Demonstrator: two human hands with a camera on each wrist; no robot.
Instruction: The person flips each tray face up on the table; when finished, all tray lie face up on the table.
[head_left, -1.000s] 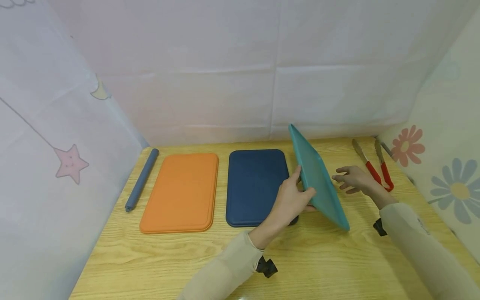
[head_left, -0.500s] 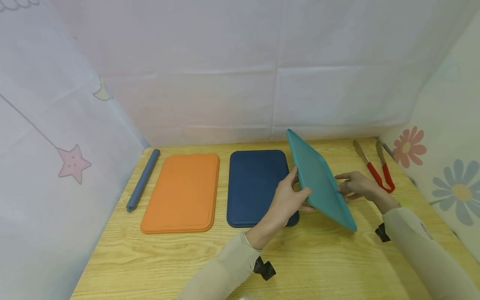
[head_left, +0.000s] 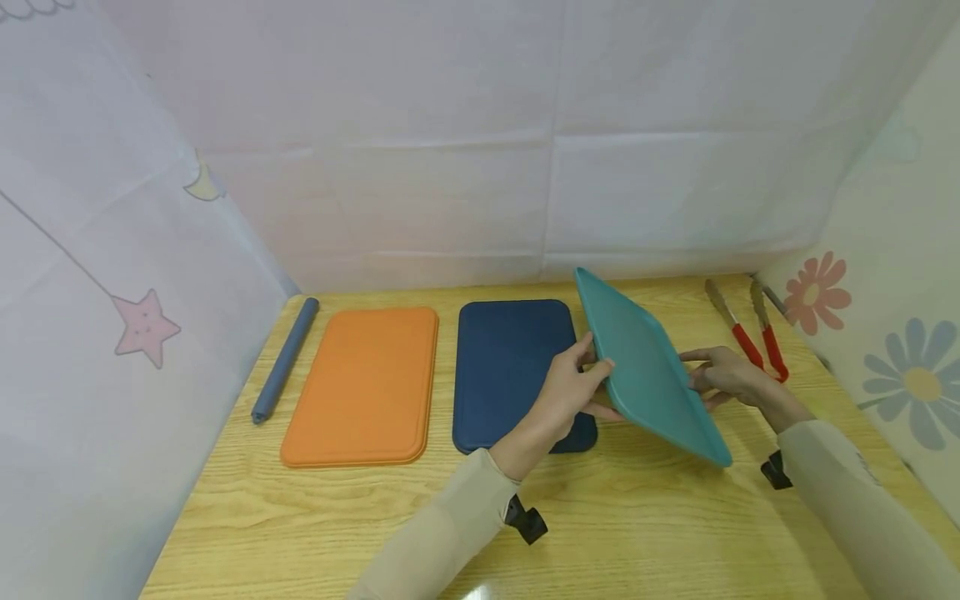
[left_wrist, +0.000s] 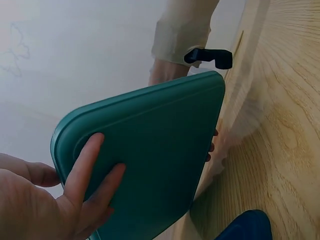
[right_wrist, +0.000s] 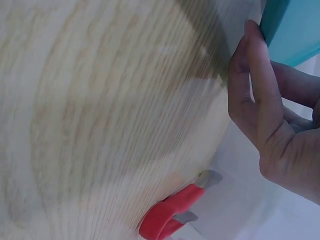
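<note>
A teal cutting board is held tilted above the table, its left edge higher than its right. My left hand grips the left edge, thumb on the upper face. In the left wrist view, fingers of that hand spread over the board's underside. At the right edge, my right hand pinches the board between thumb and fingers. The right wrist view shows this hand at the board's teal edge. A navy cutting board lies flat just left of the teal one, partly behind my left hand.
An orange cutting board lies flat further left, beside a blue-grey rod. Red-handled tongs lie open at the back right, near my right hand. Fabric walls enclose the wooden table at the back and sides.
The right hand has come from beside the teal board to its right edge and taken hold. The board has tipped flatter, its lower right corner moving right.
</note>
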